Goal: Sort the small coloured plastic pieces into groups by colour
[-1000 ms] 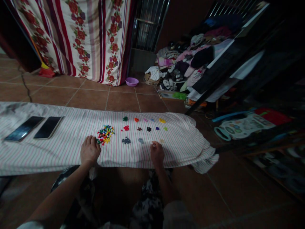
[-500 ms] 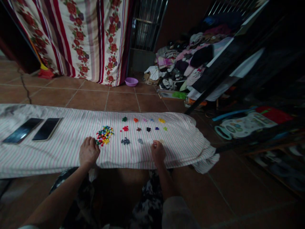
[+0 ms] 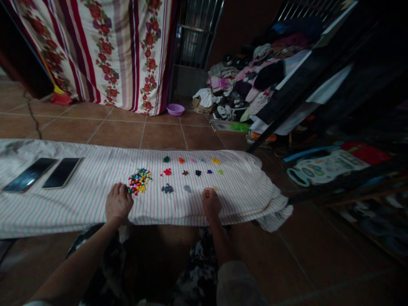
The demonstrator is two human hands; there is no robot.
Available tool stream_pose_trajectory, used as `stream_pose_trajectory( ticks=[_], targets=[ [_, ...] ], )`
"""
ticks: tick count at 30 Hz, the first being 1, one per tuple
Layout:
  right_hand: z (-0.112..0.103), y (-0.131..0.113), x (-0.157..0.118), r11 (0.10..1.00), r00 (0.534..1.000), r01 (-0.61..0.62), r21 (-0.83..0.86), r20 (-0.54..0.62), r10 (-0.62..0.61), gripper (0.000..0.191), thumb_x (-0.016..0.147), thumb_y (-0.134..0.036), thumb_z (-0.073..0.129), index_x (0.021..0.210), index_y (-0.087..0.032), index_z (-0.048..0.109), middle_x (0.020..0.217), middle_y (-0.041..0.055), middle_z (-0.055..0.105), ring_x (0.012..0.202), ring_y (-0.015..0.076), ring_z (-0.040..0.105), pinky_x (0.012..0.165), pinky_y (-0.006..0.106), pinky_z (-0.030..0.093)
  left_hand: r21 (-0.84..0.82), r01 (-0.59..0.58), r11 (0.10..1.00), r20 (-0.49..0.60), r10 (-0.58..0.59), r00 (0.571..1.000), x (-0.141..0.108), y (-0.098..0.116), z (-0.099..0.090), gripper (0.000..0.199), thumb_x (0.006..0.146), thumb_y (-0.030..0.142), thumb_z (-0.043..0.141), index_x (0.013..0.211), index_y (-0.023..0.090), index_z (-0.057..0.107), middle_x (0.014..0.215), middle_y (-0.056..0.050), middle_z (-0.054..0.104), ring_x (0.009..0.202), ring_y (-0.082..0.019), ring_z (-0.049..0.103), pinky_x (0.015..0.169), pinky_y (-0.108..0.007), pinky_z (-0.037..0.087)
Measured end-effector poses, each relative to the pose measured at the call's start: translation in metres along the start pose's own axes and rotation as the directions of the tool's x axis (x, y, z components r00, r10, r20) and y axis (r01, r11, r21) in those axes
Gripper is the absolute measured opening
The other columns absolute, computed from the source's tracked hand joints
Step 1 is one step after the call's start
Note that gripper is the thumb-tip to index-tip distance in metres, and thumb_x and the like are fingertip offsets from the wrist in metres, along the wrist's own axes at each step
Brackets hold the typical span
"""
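My left hand (image 3: 119,202) rests on the striped cloth, its fingers loosely bent and touching the left edge of a mixed pile of small coloured pieces (image 3: 139,181). My right hand (image 3: 211,201) is closed, thumb and fingertips pressed together beside a few whitish pieces (image 3: 200,188); whatever lies between them is too small to make out. Left of it are light grey pieces (image 3: 187,188) and dark grey pieces (image 3: 167,188). Small single-colour heaps lie farther back, among them red (image 3: 167,172), black (image 3: 198,173), green (image 3: 166,159), orange (image 3: 181,160) and yellow (image 3: 216,161).
Two phones (image 3: 62,173) lie at the left on the striped cloth (image 3: 86,204). Beyond the covered surface are a tiled floor (image 3: 124,132), a purple basin (image 3: 175,109), a flowered curtain (image 3: 123,55) and a heap of clothes (image 3: 245,80). A dark slanted post stands at the right.
Almost nothing differs. Both hands stay in the same places, and the view has shifted very slightly.
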State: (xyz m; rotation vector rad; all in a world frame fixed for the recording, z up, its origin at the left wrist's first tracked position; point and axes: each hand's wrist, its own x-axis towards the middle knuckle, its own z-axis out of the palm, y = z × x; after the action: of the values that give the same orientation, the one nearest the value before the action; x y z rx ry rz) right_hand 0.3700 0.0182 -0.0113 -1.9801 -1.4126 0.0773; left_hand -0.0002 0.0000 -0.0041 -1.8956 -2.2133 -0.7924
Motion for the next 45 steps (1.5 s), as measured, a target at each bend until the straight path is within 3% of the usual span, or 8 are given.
stream_pose_trajectory(
  ticks=[9, 17, 21, 25, 29, 33, 38, 45],
  targets=[
    [0.003, 0.008, -0.002, 0.996, 0.999, -0.036, 0.078, 0.021, 0.034, 0.027, 0.087, -0.035, 0.043, 0.093, -0.019, 0.064, 0.092, 0.009, 0.073, 0.082, 0.0201, 0.066, 0.074, 0.029, 0.045, 0.033, 0.013, 0.999, 0.016, -0.013, 1.0, 0.0, 0.0, 0.0, 0.037, 0.088, 0.023, 0.041, 0.118, 0.009, 0.058, 0.129, -0.021, 0.059, 0.131, -0.033, 0.049, 0.107, -0.049, 0.042],
    [0.002, 0.01, -0.006, 0.98, 0.99, 0.065, 0.187, -0.132, -0.041, 0.037, 0.09, -0.047, 0.039, 0.089, -0.019, 0.062, 0.085, 0.0113, 0.07, 0.074, 0.0212, 0.063, 0.071, 0.033, 0.049, 0.058, 0.019, 0.998, 0.024, -0.021, 0.999, -0.001, 0.003, -0.001, 0.037, 0.09, 0.022, 0.04, 0.119, 0.009, 0.059, 0.131, -0.021, 0.059, 0.131, -0.032, 0.048, 0.107, -0.047, 0.042],
    [0.003, -0.016, -0.019, 0.951, 0.984, 0.151, 0.269, -0.132, -0.119, 0.037, 0.091, -0.047, 0.04, 0.093, -0.018, 0.063, 0.088, 0.0111, 0.07, 0.077, 0.0207, 0.063, 0.072, 0.032, 0.05, 0.053, 0.022, 0.998, 0.02, -0.023, 1.0, -0.001, 0.002, 0.0, 0.038, 0.09, 0.022, 0.04, 0.12, 0.008, 0.059, 0.132, -0.022, 0.058, 0.132, -0.033, 0.048, 0.107, -0.048, 0.042],
    [0.011, -0.059, -0.044, 0.9, 0.958, 0.26, 0.35, 0.02, -0.284, 0.031, 0.093, -0.039, 0.042, 0.093, -0.02, 0.066, 0.086, 0.0079, 0.07, 0.074, 0.0181, 0.064, 0.071, 0.029, 0.05, 0.054, 0.011, 0.999, 0.02, -0.012, 1.0, -0.001, 0.002, 0.001, 0.039, 0.091, 0.022, 0.04, 0.121, 0.007, 0.059, 0.132, -0.022, 0.059, 0.131, -0.034, 0.048, 0.107, -0.049, 0.043],
    [0.022, -0.108, -0.069, 0.858, 0.864, 0.327, 0.396, 0.243, -0.441, 0.024, 0.092, -0.028, 0.046, 0.095, -0.023, 0.069, 0.09, 0.004, 0.071, 0.079, 0.0156, 0.066, 0.073, 0.025, 0.049, 0.054, 0.014, 0.998, -0.002, -0.014, 1.0, -0.001, 0.003, 0.0, 0.038, 0.091, 0.02, 0.039, 0.12, 0.008, 0.059, 0.132, -0.021, 0.059, 0.131, -0.033, 0.049, 0.106, -0.048, 0.043],
    [0.035, -0.15, -0.078, 0.834, 0.773, 0.384, 0.397, 0.355, -0.525, 0.026, 0.094, -0.022, 0.046, 0.106, -0.025, 0.069, 0.098, 0.0033, 0.072, 0.091, 0.0156, 0.066, 0.081, 0.024, 0.049, 0.033, 0.018, 0.999, -0.004, -0.018, 1.0, -0.002, 0.003, 0.0, 0.038, 0.09, 0.019, 0.04, 0.121, 0.008, 0.059, 0.132, -0.021, 0.059, 0.132, -0.033, 0.049, 0.106, -0.049, 0.043],
    [0.052, -0.184, -0.074, 0.881, 0.75, 0.41, 0.235, 0.464, -0.472, 0.032, 0.094, -0.02, 0.047, 0.119, -0.023, 0.066, 0.107, 0.0052, 0.071, 0.101, 0.0176, 0.064, 0.086, 0.026, 0.048, 0.008, 0.012, 1.0, -0.006, -0.012, 1.0, -0.001, 0.004, 0.0, 0.038, 0.09, 0.019, 0.04, 0.121, 0.009, 0.059, 0.131, -0.021, 0.06, 0.132, -0.032, 0.048, 0.108, -0.048, 0.042],
    [0.059, -0.199, -0.068, 0.917, 0.759, 0.394, 0.056, 0.544, -0.359, 0.03, 0.095, -0.024, 0.05, 0.122, -0.027, 0.065, 0.11, 0.0036, 0.07, 0.099, 0.0171, 0.065, 0.078, 0.025, 0.047, -0.008, 0.025, 1.0, -0.011, -0.025, 1.0, -0.002, 0.004, 0.001, 0.038, 0.089, 0.019, 0.041, 0.12, 0.009, 0.059, 0.131, -0.022, 0.06, 0.133, -0.033, 0.048, 0.107, -0.049, 0.043]
  ],
)
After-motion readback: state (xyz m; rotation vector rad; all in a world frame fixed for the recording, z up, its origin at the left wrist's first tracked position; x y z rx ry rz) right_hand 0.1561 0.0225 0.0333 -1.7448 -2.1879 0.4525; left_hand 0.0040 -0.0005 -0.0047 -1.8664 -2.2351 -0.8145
